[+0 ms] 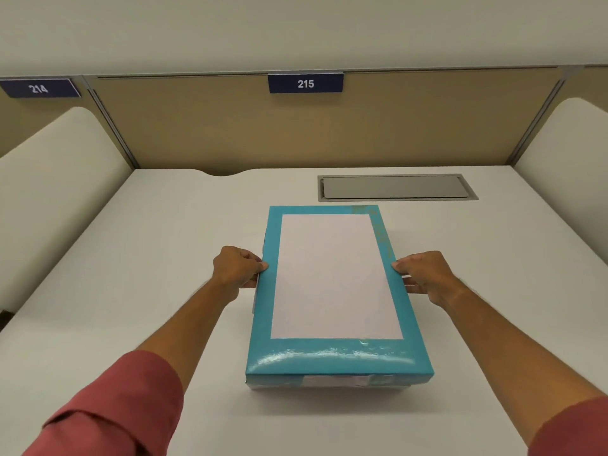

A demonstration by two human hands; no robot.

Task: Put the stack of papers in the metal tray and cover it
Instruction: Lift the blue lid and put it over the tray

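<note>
Both forearms reach forward from the bottom corners of the view, rose-red sleeves (108, 406) pushed up short of the elbows, and the two hands meet the long sides of a teal lid (339, 353) about midway along its length. The left hand (235, 269) is curled, knuckles up, its thumb laid on the lid's top edge and the other fingers (251, 284) tucked down against the left side — they pinch that edge. The right hand (427, 278) mirrors it: thumb tip on the top rim, the remaining fingers (409, 287) stretched along the right side wall, pressed against it. Both wrists sit low, close to the white surface (148, 258).

The lid is a glossy teal frame around a plain white panel (332, 274), and it lies lengthwise away from the person, in the middle of the surface. Under its near edge a thin grey strip shows, the rim of the metal tray (279, 386), so the lid sits over the tray. The stack of papers is hidden; whether it lies inside cannot be told.

Beyond the lid's far right corner a grey recessed cover plate (394, 187) is set into the surface. On the tan partition behind hang two dark blue signs — "215" (305, 83) straight ahead, "214" (38, 88) to the left.
</note>
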